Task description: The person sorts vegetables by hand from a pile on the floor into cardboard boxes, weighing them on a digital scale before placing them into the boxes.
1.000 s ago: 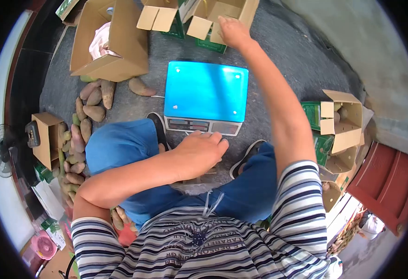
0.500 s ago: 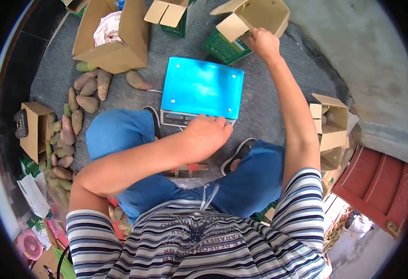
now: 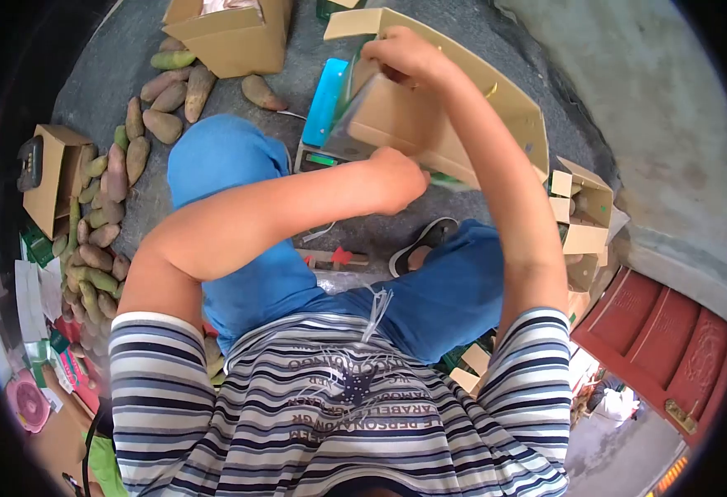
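Observation:
My right hand [image 3: 405,56] is closed on the upper edge of an open cardboard carton [image 3: 479,95], which is tilted over the scale. The carton is tan inside, with green on its outer side. My left hand [image 3: 396,180] has its fingers curled, close against the carton's lower edge; the fingertips are hidden, so I cannot make out what they hold. Underneath is a digital scale with a blue top [image 3: 323,103], largely covered by the carton. A green-lit display [image 3: 322,159] shows on its front.
Elongated green and reddish fruits, possibly mangoes [image 3: 116,170], lie in rows on the left. A larger cardboard box [image 3: 239,41] stands beyond them. Smaller cartons [image 3: 587,203] sit on the right by the wall. A wooden piece with red on it [image 3: 338,257] lies between my legs.
My right hand has brought the carton from the back right toward me, onto the scale. My left hand has moved slightly right, off the scale's front edge toward the carton. The view has shifted.

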Motion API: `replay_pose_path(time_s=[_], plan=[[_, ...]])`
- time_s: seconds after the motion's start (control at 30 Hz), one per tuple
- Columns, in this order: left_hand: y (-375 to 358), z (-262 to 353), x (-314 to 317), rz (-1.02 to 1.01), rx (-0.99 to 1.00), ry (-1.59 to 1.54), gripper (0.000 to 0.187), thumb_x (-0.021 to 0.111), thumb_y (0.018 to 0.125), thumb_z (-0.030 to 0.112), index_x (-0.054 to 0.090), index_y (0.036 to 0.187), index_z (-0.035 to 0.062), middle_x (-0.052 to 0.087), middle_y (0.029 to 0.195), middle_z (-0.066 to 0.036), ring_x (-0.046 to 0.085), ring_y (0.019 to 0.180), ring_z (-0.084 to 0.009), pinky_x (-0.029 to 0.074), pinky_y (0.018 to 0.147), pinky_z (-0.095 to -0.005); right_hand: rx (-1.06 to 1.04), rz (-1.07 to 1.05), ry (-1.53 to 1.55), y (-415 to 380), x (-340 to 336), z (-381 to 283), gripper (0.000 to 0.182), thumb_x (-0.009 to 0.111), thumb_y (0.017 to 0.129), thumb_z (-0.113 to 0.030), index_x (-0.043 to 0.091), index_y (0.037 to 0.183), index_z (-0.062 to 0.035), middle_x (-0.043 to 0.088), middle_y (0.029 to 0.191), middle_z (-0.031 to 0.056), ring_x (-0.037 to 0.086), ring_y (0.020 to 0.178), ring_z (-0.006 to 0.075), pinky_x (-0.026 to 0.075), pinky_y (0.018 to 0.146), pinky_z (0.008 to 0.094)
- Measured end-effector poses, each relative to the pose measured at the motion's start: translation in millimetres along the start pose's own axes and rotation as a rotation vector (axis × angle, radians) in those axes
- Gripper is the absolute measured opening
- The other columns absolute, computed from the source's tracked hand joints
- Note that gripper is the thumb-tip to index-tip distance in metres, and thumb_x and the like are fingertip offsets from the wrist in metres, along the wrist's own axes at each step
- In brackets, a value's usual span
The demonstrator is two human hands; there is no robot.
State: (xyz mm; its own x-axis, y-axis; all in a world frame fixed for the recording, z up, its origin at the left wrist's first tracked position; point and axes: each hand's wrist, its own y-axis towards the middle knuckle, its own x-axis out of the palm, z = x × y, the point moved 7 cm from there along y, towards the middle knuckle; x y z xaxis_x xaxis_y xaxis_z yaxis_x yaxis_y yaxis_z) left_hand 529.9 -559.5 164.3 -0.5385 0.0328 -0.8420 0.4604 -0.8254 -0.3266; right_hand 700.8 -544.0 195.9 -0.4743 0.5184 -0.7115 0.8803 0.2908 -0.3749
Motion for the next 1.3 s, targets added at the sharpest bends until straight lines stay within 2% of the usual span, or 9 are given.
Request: replay_pose_path(time_s=[0.13,0.27,0.43,0.57,0.73,0.83,1.13,1.2,1.3], plan=[[-6.5,-5.2,17.1,-0.247,-0.058,0.176,0.034,0.069,0.071,0.023,0.064,0.098,0.0038,0.066,0.095,-0.014,0.063,0.091,-0.0281,0.051,0.071,-0.0399,0.029,-0.042,0.427,19.7,39.7,-13.9,0.027,0.056,0.081,-0.023,0.061,0.075,0.0026,0.061,0.068,0.0096,0.063,0.066,0.0191,0.050,0.059,0.0310],[-9.3,-11.6,18.4,-0.313,-0.088,0.168,0.029,0.069,0.070,0.020,0.068,0.096,0.0073,0.067,0.099,-0.009,0.064,0.092,-0.0260,0.051,0.072,-0.0392,-0.089,-0.153,0.620,12.3,56.0,-30.8,0.035,0.054,0.087,-0.028,0.054,0.102,0.0034,0.061,0.085,0.0104,0.061,0.072,0.0177,0.051,0.066,0.0271],[6.8,-24.9,31.3,-0.358,-0.199,0.169,0.029,0.070,0.072,0.026,0.069,0.100,0.0151,0.067,0.094,-0.002,0.063,0.085,-0.0269,0.048,0.065,-0.0503,-0.396,-0.153,0.104,-56.0,37.3,-21.1,0.055,0.053,0.090,-0.040,0.043,0.129,-0.0024,0.054,0.120,0.0134,0.053,0.108,0.0211,0.042,0.091,0.0311],[-6.9,-19.4,18.2,-0.393,-0.201,0.253,0.038,0.069,0.074,0.030,0.065,0.108,0.0141,0.063,0.109,-0.006,0.060,0.097,-0.0312,0.046,0.078,-0.0502,-0.133,-0.141,-0.087,-108.5,21.8,41.8,0.053,0.063,0.083,-0.031,0.046,0.126,-0.0038,0.059,0.111,0.0180,0.058,0.102,0.0288,0.046,0.085,0.0365],[-7.6,-12.9,24.8,-0.443,-0.165,0.285,0.039,0.068,0.074,0.032,0.064,0.109,0.0160,0.063,0.109,-0.006,0.060,0.096,-0.0307,0.048,0.077,-0.0486,-0.214,-0.216,-0.406,-126.8,57.4,66.4,0.040,0.062,0.078,-0.017,0.052,0.114,-0.0035,0.061,0.099,0.0204,0.059,0.093,0.0354,0.046,0.079,0.0410],[-11.8,-6.1,20.2,-0.454,-0.169,0.202,0.031,0.068,0.071,0.020,0.067,0.101,0.0101,0.065,0.102,-0.005,0.062,0.092,-0.0267,0.051,0.071,-0.0453,-0.281,-0.156,-0.397,-120.0,60.2,60.6,0.032,0.061,0.078,-0.015,0.055,0.107,-0.0032,0.061,0.094,0.0206,0.058,0.089,0.0378,0.046,0.076,0.0434],[-27.6,27.8,-20.6,-0.176,-0.049,0.155,0.026,0.066,0.074,0.023,0.068,0.099,0.0138,0.065,0.103,-0.004,0.062,0.093,-0.0264,0.052,0.072,-0.0464,-0.297,-0.147,-0.415,-107.6,48.1,45.4,0.027,0.060,0.077,-0.014,0.060,0.102,-0.0039,0.064,0.090,0.0176,0.060,0.084,0.0354,0.047,0.075,0.0406],[-33.3,42.7,-40.1,-0.062,0.089,0.118,0.029,0.063,0.076,0.025,0.067,0.100,0.0097,0.065,0.104,-0.006,0.062,0.092,-0.0282,0.051,0.072,-0.0427,-0.030,-0.156,-0.029,-101.2,52.0,64.2,0.027,0.059,0.079,-0.014,0.060,0.103,-0.0026,0.065,0.089,0.0146,0.061,0.081,0.0316,0.047,0.075,0.0378],[-63.3,59.0,-89.2,0.246,0.207,0.013,0.029,0.061,0.076,0.026,0.066,0.095,0.0046,0.065,0.098,-0.015,0.063,0.086,-0.0320,0.050,0.070,-0.0419,0.021,-0.042,0.110,-117.2,51.8,55.5,0.032,0.058,0.081,-0.015,0.057,0.110,-0.0013,0.066,0.088,0.0102,0.061,0.077,0.0262,0.047,0.076,0.0337]])
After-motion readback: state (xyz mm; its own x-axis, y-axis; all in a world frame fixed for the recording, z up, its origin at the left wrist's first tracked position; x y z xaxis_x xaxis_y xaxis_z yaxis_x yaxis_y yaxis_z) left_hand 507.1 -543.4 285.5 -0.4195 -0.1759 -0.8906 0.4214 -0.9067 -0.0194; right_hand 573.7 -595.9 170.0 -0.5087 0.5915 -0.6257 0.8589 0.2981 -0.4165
